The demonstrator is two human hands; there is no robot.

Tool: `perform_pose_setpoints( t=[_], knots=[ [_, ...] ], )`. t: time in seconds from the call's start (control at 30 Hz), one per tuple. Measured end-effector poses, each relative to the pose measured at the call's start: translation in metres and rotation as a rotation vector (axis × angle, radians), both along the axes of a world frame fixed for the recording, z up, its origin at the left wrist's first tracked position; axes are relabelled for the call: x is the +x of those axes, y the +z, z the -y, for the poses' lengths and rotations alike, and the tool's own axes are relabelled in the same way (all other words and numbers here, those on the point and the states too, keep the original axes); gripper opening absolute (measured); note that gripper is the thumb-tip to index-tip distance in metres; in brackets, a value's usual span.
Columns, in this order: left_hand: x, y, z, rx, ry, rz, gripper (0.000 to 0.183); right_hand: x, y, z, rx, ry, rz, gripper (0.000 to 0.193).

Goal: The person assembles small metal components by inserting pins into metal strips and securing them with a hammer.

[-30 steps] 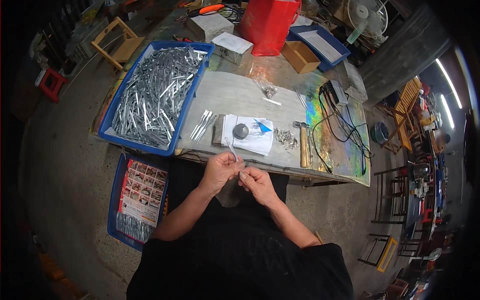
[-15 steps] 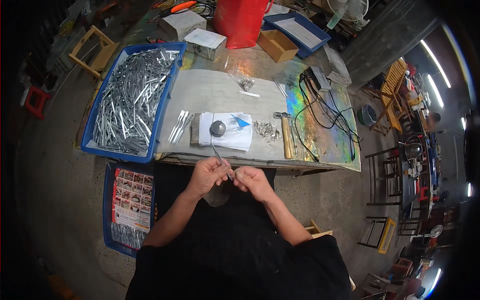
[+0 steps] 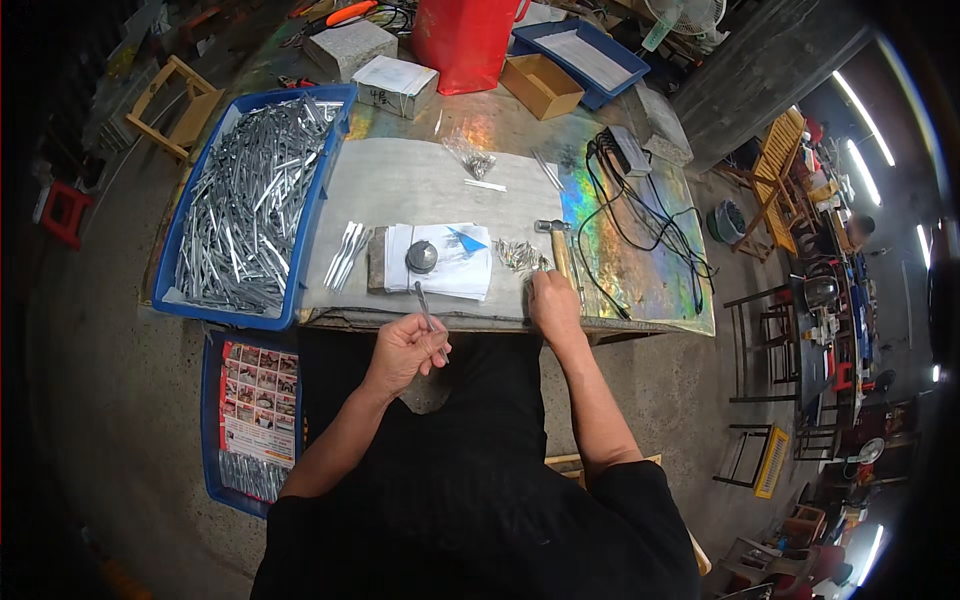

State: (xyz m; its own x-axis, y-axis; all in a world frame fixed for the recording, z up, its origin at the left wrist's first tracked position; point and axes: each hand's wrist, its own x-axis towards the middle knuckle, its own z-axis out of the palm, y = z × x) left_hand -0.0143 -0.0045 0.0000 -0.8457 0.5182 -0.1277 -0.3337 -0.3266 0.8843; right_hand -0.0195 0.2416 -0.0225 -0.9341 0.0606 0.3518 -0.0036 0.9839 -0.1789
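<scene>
My left hand (image 3: 407, 352) is closed around a slim grey metal strip (image 3: 424, 300), held slanted upward just off the table's front edge. Its upper end points at a round dark metal block (image 3: 421, 257) on a stack of white paper (image 3: 460, 280). My right hand (image 3: 556, 305) rests at the table edge, fingers curled down beside a pile of small metal pieces (image 3: 521, 255). That hand covers the lower part of the hammer's (image 3: 560, 250) wooden handle; what its fingertips hold is hidden.
A blue tray (image 3: 300, 300) heaped with metal strips stands at the left, with several shaped strips (image 3: 347, 256) beside it. Black cables (image 3: 600, 215) lie at the right. Behind are a red container (image 3: 462, 45) and a cardboard box (image 3: 542, 85). A lower blue tray (image 3: 212, 440) holds more strips.
My right hand has left the left hand and reached forward and right to the pile and hammer. My left hand still holds the metal strip. The whole view has shifted slightly.
</scene>
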Motion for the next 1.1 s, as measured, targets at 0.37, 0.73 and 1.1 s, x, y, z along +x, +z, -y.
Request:
perform_pose_setpoints(
  t=[0.37, 0.73, 1.1],
  knots=[
    [0.0, -0.002, 0.001, -0.023, 0.031, -0.003, 0.007, 0.002, 0.01, 0.006, -0.206, 0.05, 0.095, 0.004],
    [0.001, -0.003, -0.002, -0.088, 0.028, 0.005, 0.009, 0.034, 0.022, 0.06, -1.022, 0.182, 0.084, 0.009],
    [0.0, -0.001, 0.0, 0.054, 0.124, 0.081, 0.01, 0.052, 0.035, 0.105, -1.431, 0.31, 0.312, 0.014]
  ],
)
